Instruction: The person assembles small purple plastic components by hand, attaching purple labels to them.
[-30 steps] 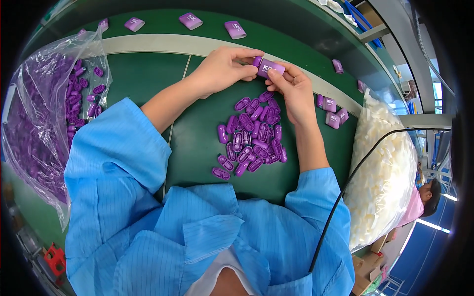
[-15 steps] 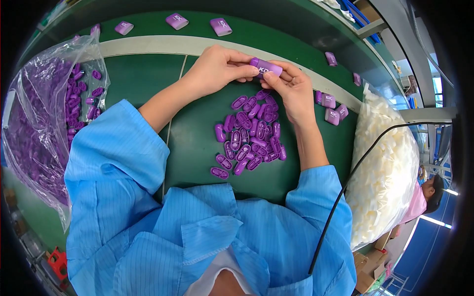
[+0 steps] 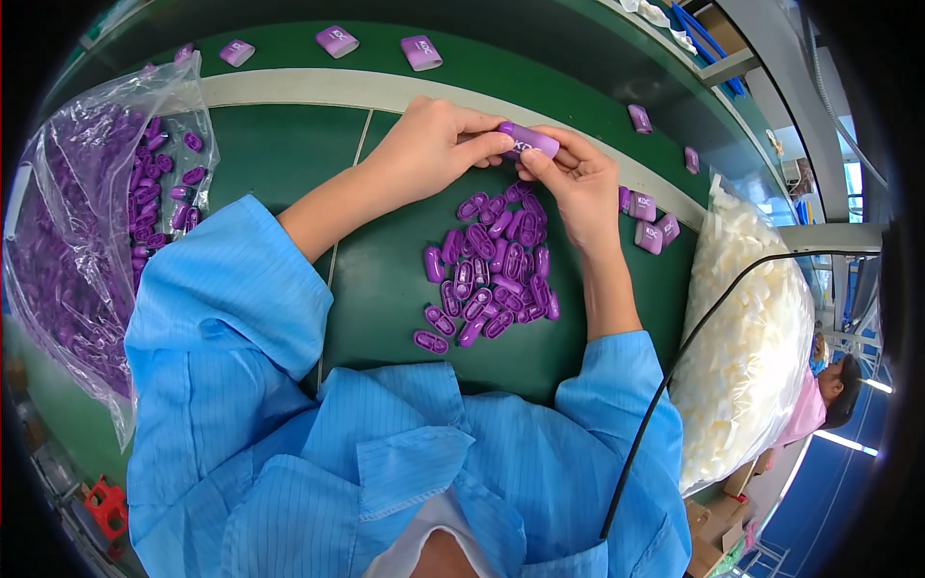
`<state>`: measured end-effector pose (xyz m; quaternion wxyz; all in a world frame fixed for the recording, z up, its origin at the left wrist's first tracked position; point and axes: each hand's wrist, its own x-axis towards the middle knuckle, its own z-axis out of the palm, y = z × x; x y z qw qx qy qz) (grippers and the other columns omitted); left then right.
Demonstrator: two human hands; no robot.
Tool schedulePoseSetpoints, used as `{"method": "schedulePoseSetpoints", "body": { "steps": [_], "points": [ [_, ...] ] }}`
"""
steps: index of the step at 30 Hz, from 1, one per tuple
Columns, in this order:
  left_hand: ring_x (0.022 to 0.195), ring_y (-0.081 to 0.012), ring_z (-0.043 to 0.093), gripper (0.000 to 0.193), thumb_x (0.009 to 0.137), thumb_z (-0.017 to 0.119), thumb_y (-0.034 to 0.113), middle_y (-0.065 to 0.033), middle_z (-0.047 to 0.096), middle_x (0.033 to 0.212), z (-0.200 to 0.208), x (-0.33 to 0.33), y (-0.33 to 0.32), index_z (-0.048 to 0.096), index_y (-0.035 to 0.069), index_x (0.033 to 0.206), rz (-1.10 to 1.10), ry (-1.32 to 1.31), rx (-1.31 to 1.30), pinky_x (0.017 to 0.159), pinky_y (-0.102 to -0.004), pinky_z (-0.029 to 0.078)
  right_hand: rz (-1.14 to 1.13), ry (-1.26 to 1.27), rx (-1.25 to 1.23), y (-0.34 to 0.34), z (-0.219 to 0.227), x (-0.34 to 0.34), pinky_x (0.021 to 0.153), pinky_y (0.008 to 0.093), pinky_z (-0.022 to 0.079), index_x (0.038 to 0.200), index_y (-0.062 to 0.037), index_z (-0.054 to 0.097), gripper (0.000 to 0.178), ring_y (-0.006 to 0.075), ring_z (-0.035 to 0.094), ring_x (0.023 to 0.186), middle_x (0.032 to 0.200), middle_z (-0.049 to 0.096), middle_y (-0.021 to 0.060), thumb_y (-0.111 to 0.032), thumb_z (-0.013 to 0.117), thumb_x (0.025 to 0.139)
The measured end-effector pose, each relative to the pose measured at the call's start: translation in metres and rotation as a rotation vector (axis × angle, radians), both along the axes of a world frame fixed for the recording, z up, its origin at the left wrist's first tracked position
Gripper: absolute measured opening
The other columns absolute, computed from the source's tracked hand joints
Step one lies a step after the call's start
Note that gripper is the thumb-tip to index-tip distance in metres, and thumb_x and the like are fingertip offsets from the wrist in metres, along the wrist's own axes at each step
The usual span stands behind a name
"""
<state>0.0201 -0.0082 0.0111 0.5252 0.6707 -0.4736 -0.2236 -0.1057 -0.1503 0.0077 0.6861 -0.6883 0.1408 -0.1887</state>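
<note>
Between my hands is a light purple plastic case [image 3: 541, 144] with pale print, held tilted over the far side of the green work surface. A darker purple cap [image 3: 506, 127] sits at its left end; whether it is fully seated I cannot tell. My left hand [image 3: 429, 149], closed, pinches the cap end between thumb and fingers. The fingers of my right hand [image 3: 580, 188] are closed round the body, thumb on its front. Just below lies a loose pile of dark purple oval caps [image 3: 491, 265], several showing hollow insides.
At left, a clear plastic bag [image 3: 72, 231] spills more purple caps. A bag of cream-coloured parts [image 3: 742, 347] stands at right, a black cable [image 3: 665, 385] before it. Printed cases [image 3: 421, 53] lie on the green belt [image 3: 520, 82] beyond a pale rail; others [image 3: 648, 236] sit right of my hand.
Both hands still grip the case and cap; they have shifted slightly right and nearer in the picture. The left fingers have moved further over the cap end.
</note>
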Motion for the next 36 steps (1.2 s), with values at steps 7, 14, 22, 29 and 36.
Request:
{"method": "schedulePoseSetpoints", "body": {
  "steps": [7,14,22,29,36],
  "points": [
    [0.071,-0.0265,0.064,0.025,0.085,0.053,0.007,-0.0187,0.062,0.079,-0.006,-0.024,0.001,0.055,-0.005,0.107,0.109,-0.442,-0.026,0.062,-0.0316,0.051,-0.015,-0.011,-0.113,0.005,0.001,-0.002,0.066,0.022,0.051,0.101,0.0049,0.059,0.025,0.0118,0.06,0.072,0.088,0.063,0.0102,-0.001,0.064,0.077],
    [0.074,-0.034,0.06,0.026,0.085,0.051,0.011,-0.0203,0.061,0.083,-0.015,0.006,-0.032,0.053,-0.006,0.106,0.139,-0.296,-0.026,0.065,-0.034,0.049,-0.07,0.004,-0.21,-0.013,-0.001,0.019,0.063,0.0211,0.05,0.099,0.0048,0.06,0.024,0.0102,0.06,0.068,0.082,0.064,0.0087,-0.009,0.064,0.08],
    [0.075,-0.0302,0.061,0.037,0.084,0.054,0.032,-0.0147,0.064,0.082,-0.009,0.077,-0.079,0.063,0.0,0.099,0.243,-0.492,0.326,0.073,-0.0362,0.048,-0.515,0.552,-1.304,-0.178,-0.01,0.039,0.086,0.0409,0.044,0.109,-0.0015,0.058,0.044,0.0351,0.055,0.099,0.104,0.059,0.0222,-0.031,0.059,0.075],
    [0.095,-0.0297,0.054,0.019,0.077,0.06,0.013,-0.0129,0.058,0.097,-0.006,0.017,-0.047,0.064,0.003,0.093,-0.004,-0.587,0.196,0.082,-0.0374,0.044,-0.49,0.424,-1.346,-0.167,-0.017,0.031,0.085,0.0393,0.045,0.106,0.0006,0.058,0.051,0.0356,0.057,0.093,0.093,0.06,0.0198,-0.03,0.068,0.067],
    [0.098,-0.023,0.049,0.024,0.072,0.059,0.0,-0.0059,0.057,0.097,-0.011,-0.012,-0.026,0.064,0.005,0.095,-0.356,-0.791,-0.134,0.084,-0.0326,0.044,-0.209,0.233,-0.163,-0.077,0.011,-0.005,0.06,0.0258,0.047,0.094,0.0016,0.061,0.033,0.0145,0.059,0.068,0.081,0.06,0.0082,-0.026,0.068,0.076]
  ]
}}
